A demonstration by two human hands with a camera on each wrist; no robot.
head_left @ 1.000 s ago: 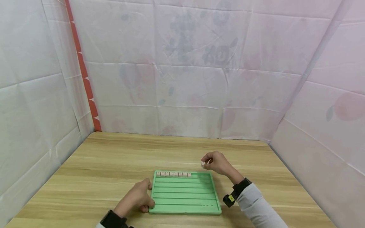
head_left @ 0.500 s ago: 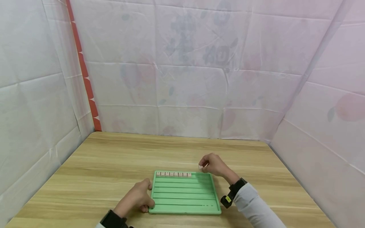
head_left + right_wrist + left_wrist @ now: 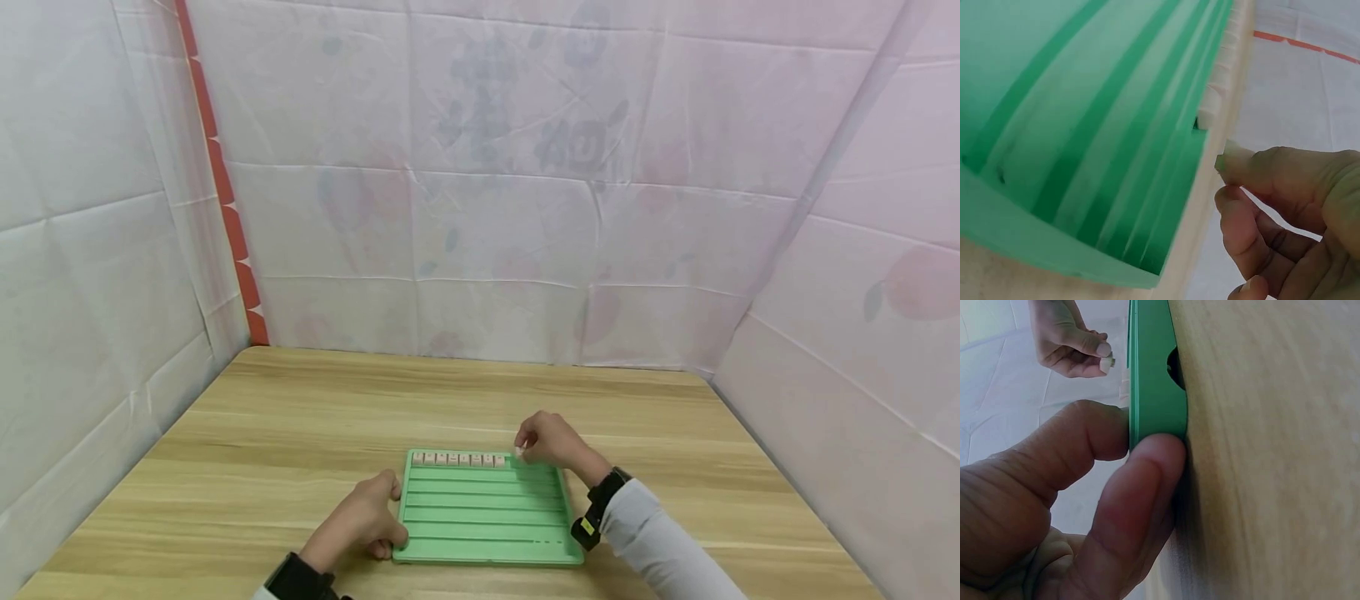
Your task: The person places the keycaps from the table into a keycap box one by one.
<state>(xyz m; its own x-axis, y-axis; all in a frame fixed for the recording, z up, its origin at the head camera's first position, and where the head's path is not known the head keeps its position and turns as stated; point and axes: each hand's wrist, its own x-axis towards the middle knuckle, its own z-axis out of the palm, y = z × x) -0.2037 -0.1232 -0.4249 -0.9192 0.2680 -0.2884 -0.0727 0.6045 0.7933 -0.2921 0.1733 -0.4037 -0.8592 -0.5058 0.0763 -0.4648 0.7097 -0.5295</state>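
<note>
My right hand (image 3: 551, 439) pinches a small pale tile (image 3: 519, 451) between thumb and fingertips, just above the far rim of a green ridged tray (image 3: 487, 552). Along the tray's top slot stands a row of several pale tiles (image 3: 459, 459) with small dark marks, too small to read. The held tile is right of that row's end; in the right wrist view the fingertips (image 3: 1244, 167) partly cover it. At the tray's left edge, my left hand (image 3: 365, 514) grips it, with one digit on the rim and another against the side wall (image 3: 1157, 375).
The tray lies on a wood-grain table (image 3: 300, 417). Pale patterned sheets (image 3: 487, 208) rise behind and on both sides, with a red strip (image 3: 225, 200) at the left corner. The tray's lower slots hold no tiles. A notch (image 3: 1174, 367) shows in its side wall.
My right hand has come left and nearer with the pinched tile, from beyond the tray to its far rim. My left hand has stayed at the tray's left edge.
</note>
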